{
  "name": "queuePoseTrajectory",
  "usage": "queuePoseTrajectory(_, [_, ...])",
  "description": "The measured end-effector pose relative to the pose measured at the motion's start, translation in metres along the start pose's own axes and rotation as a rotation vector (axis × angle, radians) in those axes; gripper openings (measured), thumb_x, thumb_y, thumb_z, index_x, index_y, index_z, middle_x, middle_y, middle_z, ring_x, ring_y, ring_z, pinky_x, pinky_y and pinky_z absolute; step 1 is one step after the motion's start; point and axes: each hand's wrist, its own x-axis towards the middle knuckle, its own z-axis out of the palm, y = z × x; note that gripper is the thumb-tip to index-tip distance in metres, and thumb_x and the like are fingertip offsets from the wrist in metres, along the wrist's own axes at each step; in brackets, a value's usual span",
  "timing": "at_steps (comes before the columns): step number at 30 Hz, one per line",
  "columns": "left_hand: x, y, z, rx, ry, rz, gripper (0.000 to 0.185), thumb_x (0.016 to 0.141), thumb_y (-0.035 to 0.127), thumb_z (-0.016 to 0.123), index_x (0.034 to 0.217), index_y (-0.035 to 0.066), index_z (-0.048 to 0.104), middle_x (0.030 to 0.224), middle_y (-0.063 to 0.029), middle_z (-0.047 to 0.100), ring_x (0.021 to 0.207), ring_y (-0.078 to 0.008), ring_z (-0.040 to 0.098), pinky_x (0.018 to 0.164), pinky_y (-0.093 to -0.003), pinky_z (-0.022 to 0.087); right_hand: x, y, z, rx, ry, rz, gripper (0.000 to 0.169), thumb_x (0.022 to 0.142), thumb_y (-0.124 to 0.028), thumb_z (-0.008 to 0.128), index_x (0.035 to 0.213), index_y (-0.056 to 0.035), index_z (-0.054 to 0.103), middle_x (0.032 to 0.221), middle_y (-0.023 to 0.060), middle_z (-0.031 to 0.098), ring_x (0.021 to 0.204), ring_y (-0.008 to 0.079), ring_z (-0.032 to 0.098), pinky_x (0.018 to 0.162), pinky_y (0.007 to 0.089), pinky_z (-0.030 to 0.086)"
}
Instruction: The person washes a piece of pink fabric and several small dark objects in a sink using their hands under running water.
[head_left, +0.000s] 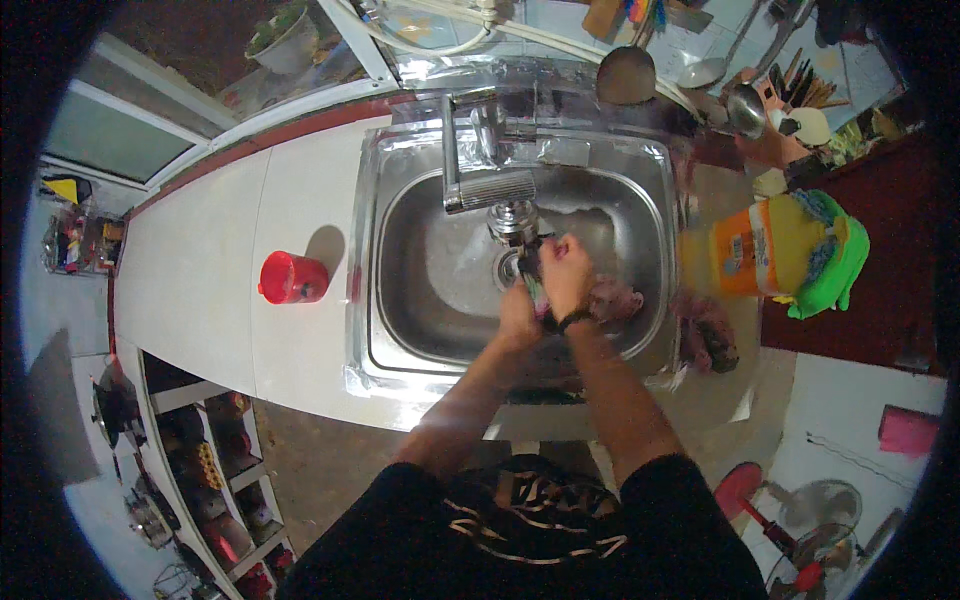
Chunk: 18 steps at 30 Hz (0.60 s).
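Observation:
Both my hands are over the stainless steel sink (450, 277), just in front of the faucet (491, 191). My left hand (520, 311) is closed around a small dark and pinkish item (534, 281), too blurred to name. My right hand (566, 274), with a dark band at its wrist, grips the upper part of the same item, close to the faucet's outlet. A crumpled pinkish cloth or bag (615, 298) lies in the basin to the right of my right hand.
A red plastic cup (292, 277) stands on the left counter. Right of the sink are a large yellow jug (742, 247) with a green cloth (844, 255) over it, and a dark reddish crumpled bundle (709, 334). Ladles (701, 73) hang behind.

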Motion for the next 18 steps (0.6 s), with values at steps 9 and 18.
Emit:
queuePoseTrajectory(9, [-0.020,0.041,-0.010,-1.237,-0.548,-0.526,0.066,0.080,0.062,0.038,0.113,0.005,0.048,0.109,-0.0118,0.051,0.101,-0.0289,0.049,0.088,-0.0440,0.039,-0.029,0.027,0.000,0.191,-0.125,-0.348,0.021,0.070,-0.017,0.064,0.067,-0.0019,0.049,0.064,0.0119,0.051,0.055,0.0278,0.050,0.051,0.0383,0.040])
queuePoseTrajectory(18, [-0.018,0.020,0.010,-0.578,-0.151,-0.268,0.035,0.087,0.037,0.039,0.101,0.008,0.053,0.097,-0.0071,0.057,0.085,-0.0212,0.054,0.078,-0.0349,0.043,-0.008,-0.041,-0.021,0.032,-0.051,-0.026,0.019,0.072,-0.023,0.061,0.075,-0.0064,0.053,0.070,0.0143,0.057,0.064,0.0332,0.056,0.058,0.0418,0.044])
